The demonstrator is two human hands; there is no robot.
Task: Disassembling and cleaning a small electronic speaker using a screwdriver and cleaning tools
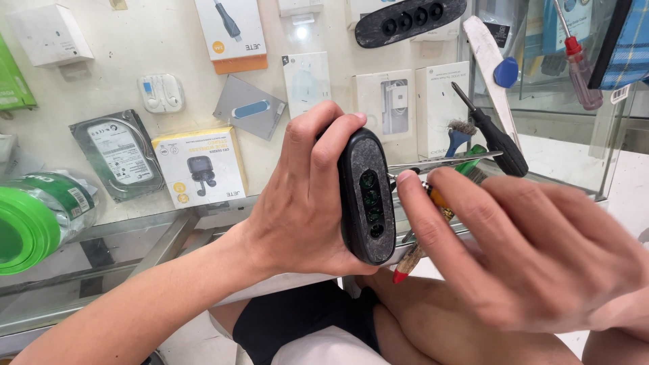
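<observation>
A black oblong device with a row of four round sockets is held upright at the centre of view, wrapped by the left hand. At its 3 o'clock, a red-tipped screwdriver is pinched in the right hand. A black-handled screwdriver lies on the glass table at 1 o'clock.

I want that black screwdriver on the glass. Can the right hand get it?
Probably yes: the right hand is close to the black screwdriver, nothing covers it, but its fingers already hold a small tool.
</observation>
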